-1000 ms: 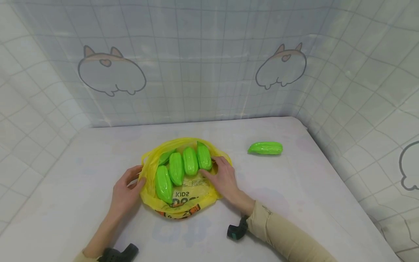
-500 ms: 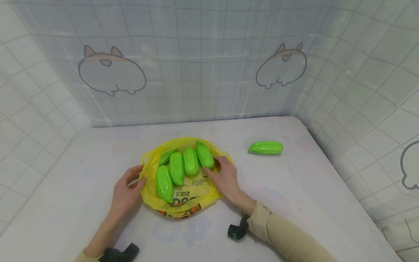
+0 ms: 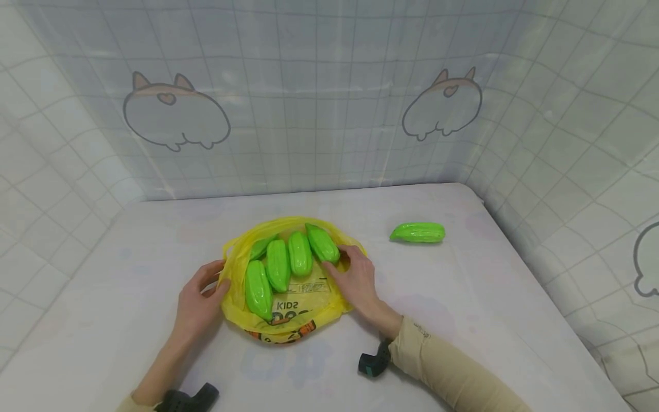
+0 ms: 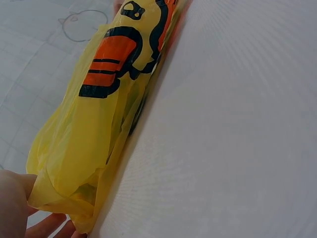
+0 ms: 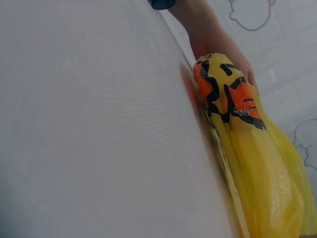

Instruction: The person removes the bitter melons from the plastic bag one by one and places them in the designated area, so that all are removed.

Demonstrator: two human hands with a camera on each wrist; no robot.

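A yellow plastic bag [image 3: 314,303] with orange and black print lies with its mouth spread wide. Inside sit several shiny, bright-green, pointed toy vegetables [image 3: 278,265], whose exact kind I cannot tell. My left hand [image 3: 198,297] pinches the bag's left rim between thumb and fingers; in the left wrist view the yellow film [image 4: 54,193] runs between them. Reaching in over the right rim, my right hand [image 3: 355,277] pinches the lower end of the rightmost green toy vegetable [image 3: 322,243], thumb in front and fingers behind. The right wrist view hides those fingertips behind the bag [image 5: 262,168].
One more green toy vegetable [image 3: 418,232] lies on the white tabletop [image 3: 463,320] to the right of the bag. Grid-patterned walls [image 3: 319,114] with animal drawings enclose the table at the back and sides. Dark wrist-worn devices [image 3: 374,360] sit near the cuffs.
The lower end of the rightmost green toy vegetable has swung slightly right with my right hand, so it now leans more. The left hand stays on the rim.
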